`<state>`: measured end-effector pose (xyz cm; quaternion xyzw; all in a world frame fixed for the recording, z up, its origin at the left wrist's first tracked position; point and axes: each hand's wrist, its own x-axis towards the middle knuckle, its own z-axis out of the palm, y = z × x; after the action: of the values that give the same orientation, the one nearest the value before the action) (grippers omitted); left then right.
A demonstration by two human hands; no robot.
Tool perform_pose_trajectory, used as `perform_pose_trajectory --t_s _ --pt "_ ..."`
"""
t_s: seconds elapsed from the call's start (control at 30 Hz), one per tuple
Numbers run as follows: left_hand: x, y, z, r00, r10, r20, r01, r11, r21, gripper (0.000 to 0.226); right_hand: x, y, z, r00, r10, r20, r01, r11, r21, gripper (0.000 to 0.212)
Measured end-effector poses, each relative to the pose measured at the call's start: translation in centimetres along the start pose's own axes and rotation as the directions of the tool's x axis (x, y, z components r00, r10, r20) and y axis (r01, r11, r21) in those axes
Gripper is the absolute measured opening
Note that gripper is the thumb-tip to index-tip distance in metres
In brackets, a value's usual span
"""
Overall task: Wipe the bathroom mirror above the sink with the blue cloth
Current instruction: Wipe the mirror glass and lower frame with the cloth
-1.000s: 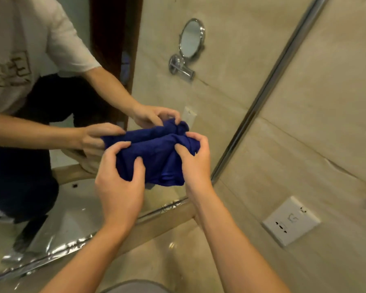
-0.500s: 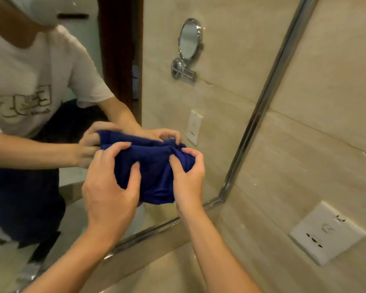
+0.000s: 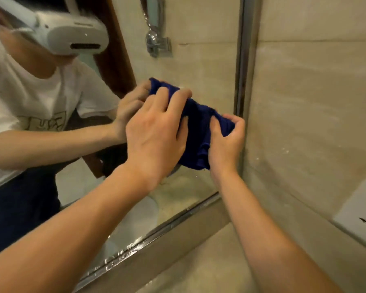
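The bunched blue cloth (image 3: pixel 199 132) is held against the mirror (image 3: pixel 207 66) near its lower right corner. My left hand (image 3: pixel 154 136) lies over the cloth's left part, fingers spread and curled onto its top edge. My right hand (image 3: pixel 226 142) pinches the cloth's right end between thumb and curled fingers, close to the mirror's chrome frame (image 3: pixel 240 60). The cloth's middle hangs in folds between both hands. The glass reflects a person in a white T-shirt and the same hands on the cloth.
Beige tiled wall (image 3: pixel 313 106) stands to the right of the frame, with a white socket plate (image 3: pixel 359 216) low on it. A beige ledge (image 3: pixel 178 246) runs under the mirror. A round wall-mounted shaving mirror (image 3: pixel 156 37) shows in the reflection.
Both hands have carried the cloth up and to the right, closer to the mirror's right frame, and onto the glass. My view has moved nearer and the left hand now covers more of the cloth.
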<state>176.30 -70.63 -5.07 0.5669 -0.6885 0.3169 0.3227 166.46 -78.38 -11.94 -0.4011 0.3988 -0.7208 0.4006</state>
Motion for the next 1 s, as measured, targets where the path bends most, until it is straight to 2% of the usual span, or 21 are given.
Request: perform_pose_trajectory --t_s 0.13,0.37,0.5,0.7,0.9,0.93,1.0 --pt "-2.1 1.7 3.6 0.993 0.050 0.110 -0.049 0.999 -0.013 0.030 1.3 3.7 -3.7 0.998 0.046 0.052 -0.039 0.991 -0.129 0.022" --pt "-7.8 3.9 8.2 0.959 -0.133 0.250 0.181 0.967 -0.178 0.043 1.4 7.1 -8.0 0.985 0.040 0.166 0.032 0.912 -0.410 0.023" --pt "-10.7 4.2 9.4 0.925 -0.213 0.316 0.298 0.921 -0.252 0.045 1.4 9.2 -9.4 0.979 0.058 0.196 0.048 0.868 -0.494 0.026" --pt "-13.2 5.2 10.5 0.857 -0.325 0.401 0.472 0.808 -0.354 0.044 0.0 11.4 -10.3 0.981 0.111 0.157 -0.011 0.847 -0.531 0.030" --pt "-14.7 6.3 11.4 0.802 -0.451 0.391 0.595 0.661 -0.458 0.042 0.1 12.0 -11.0 0.977 0.169 0.130 -0.089 0.879 -0.469 0.035" --pt "-15.1 6.4 11.7 0.782 -0.472 0.407 0.622 0.633 -0.461 0.041 0.1 12.2 -11.1 0.974 0.183 0.132 -0.101 0.877 -0.469 0.036" --pt "-15.9 6.5 12.3 0.685 -0.529 0.501 0.727 0.548 -0.414 0.040 -0.1 12.9 -11.5 0.967 0.196 0.165 -0.076 0.835 -0.545 0.038"
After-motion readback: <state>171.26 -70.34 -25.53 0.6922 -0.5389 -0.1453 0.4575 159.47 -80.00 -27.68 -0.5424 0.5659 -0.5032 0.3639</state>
